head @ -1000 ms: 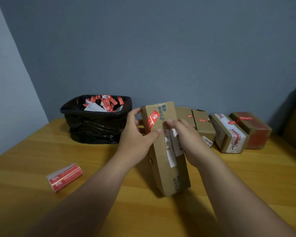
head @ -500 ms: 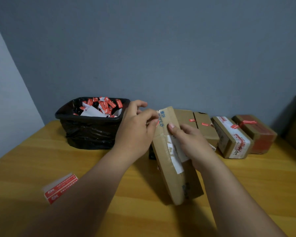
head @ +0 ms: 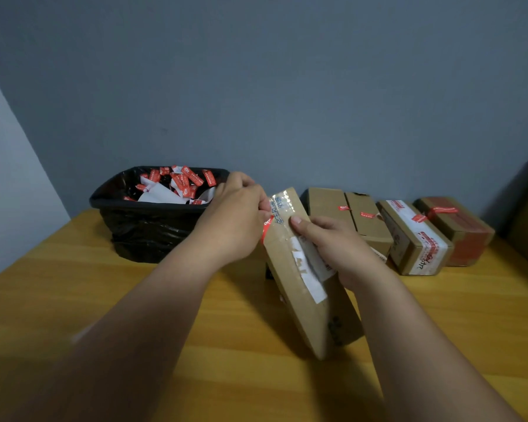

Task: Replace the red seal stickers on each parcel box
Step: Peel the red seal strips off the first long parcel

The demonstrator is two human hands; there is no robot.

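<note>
Parcel box [head: 310, 287], stood on end and tilted on the table [head: 73, 269]: right hand [head: 339, 248] grips its side to steady it, left hand [head: 238, 217] pinches the red seal sticker [head: 266, 228] at its top edge, seemingly for peeling, with the bin [head: 153, 217] near.

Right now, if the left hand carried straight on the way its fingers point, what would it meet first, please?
Probably the tall brown cardboard parcel box: the left hand already pinches the red seal sticker at its top edge, so nothing lies between.
</note>
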